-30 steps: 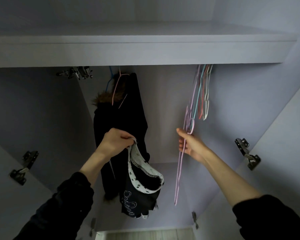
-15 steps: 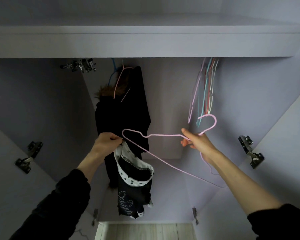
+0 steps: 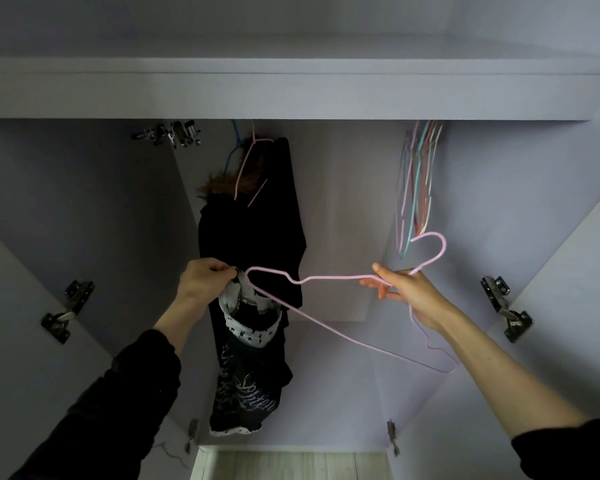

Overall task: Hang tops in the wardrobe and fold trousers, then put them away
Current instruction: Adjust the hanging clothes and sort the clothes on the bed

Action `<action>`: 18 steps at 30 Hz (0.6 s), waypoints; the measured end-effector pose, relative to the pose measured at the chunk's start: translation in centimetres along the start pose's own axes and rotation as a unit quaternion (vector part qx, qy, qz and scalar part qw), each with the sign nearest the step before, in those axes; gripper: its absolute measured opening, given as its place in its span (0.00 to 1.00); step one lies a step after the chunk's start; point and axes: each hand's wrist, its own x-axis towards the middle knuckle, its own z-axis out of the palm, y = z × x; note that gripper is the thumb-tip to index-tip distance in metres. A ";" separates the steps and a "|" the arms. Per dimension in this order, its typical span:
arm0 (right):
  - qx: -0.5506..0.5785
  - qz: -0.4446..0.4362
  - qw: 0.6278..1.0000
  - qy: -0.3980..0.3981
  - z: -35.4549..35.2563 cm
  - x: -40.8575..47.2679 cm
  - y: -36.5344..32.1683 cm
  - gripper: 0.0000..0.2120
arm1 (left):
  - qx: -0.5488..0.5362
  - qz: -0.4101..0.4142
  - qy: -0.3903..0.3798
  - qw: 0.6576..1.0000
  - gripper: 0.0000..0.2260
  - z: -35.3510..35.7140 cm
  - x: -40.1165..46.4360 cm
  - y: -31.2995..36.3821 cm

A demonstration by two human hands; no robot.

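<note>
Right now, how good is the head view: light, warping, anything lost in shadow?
Head view: dim and flat, no glare. The wide lens bows the shelf edge and splays the wardrobe walls. The dark coat is a near-black mass without fold detail. The pink hanger in the right hand reads sharp; the top held by the left hand shows its print.

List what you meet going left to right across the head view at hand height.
door hinge → left hand → black top → pink hanger → right hand → right door hinge
</note>
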 end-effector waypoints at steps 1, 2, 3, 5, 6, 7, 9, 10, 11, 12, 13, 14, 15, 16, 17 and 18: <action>-0.008 -0.002 1.000 -0.008 0.0 0.0 0.1 0.27 | 0.005 0.004 0.000 1.000 0.06 -0.1 0.0 0.0; -0.023 -0.009 1.000 -0.013 0.1 0.0 0.1 0.27 | 0.012 0.010 0.002 1.000 0.06 -0.1 0.0 0.1; -0.041 -0.017 0.999 -0.014 0.4 0.0 0.0 0.27 | 0.022 0.018 0.007 1.000 0.06 0.0 -0.1 0.2; -0.075 -0.031 0.997 -0.005 1.1 0.1 -0.3 0.26 | 0.053 0.039 0.018 0.998 0.08 0.2 -0.3 0.7; -0.088 -0.036 0.995 -0.001 1.5 0.2 -0.6 0.26 | 0.071 0.051 0.020 0.996 0.09 0.3 -0.5 1.0; -0.097 -0.040 0.995 -0.002 1.8 0.2 -0.9 0.26 | 0.090 0.061 0.016 0.994 0.09 0.4 -0.7 1.3; -0.101 -0.043 0.994 -0.014 2.5 0.2 -1.6 0.26 | 0.120 0.077 0.002 0.990 0.09 0.6 -1.1 1.9; -0.094 -0.044 0.994 -0.018 3.0 0.1 -1.9 0.25 | 0.125 0.085 -0.006 0.988 0.09 0.8 -1.4 2.2; -0.080 -0.043 0.996 -0.020 3.6 0.1 -2.2 0.24 | 0.128 0.092 -0.014 0.987 0.09 1.1 -1.7 2.5; -0.061 -0.041 0.997 -0.019 4.3 0.0 -2.4 0.23 | 0.131 0.099 -0.021 0.986 0.09 1.4 -2.1 2.9; -0.042 -0.041 0.998 -0.018 5.0 0.0 -2.7 0.22 | 0.135 0.106 -0.030 0.985 0.08 1.8 -2.4 3.2; -0.030 -0.043 0.998 -0.017 5.7 -0.1 -2.8 0.22 | 0.139 0.115 -0.042 0.983 0.08 2.2 -2.9 3.5; -0.024 -0.045 0.999 -0.018 6.2 -0.2 -2.9 0.21 | 0.140 0.126 -0.057 0.980 0.06 2.5 -3.3 3.8; -0.021 -0.042 0.999 -0.023 6.5 -0.3 -3.0 0.21 | 0.141 0.135 -0.072 0.978 0.05 2.8 -3.6 4.1; -0.019 -0.031 0.999 -0.031 6.6 -0.4 -3.1 0.21 | 0.144 0.143 -0.083 0.976 0.03 3.0 -3.9 4.4; -0.019 -0.017 0.999 -0.040 6.6 -0.6 -3.3 0.22 | 0.150 0.152 -0.089 0.973 0.02 3.1 -4.1 4.6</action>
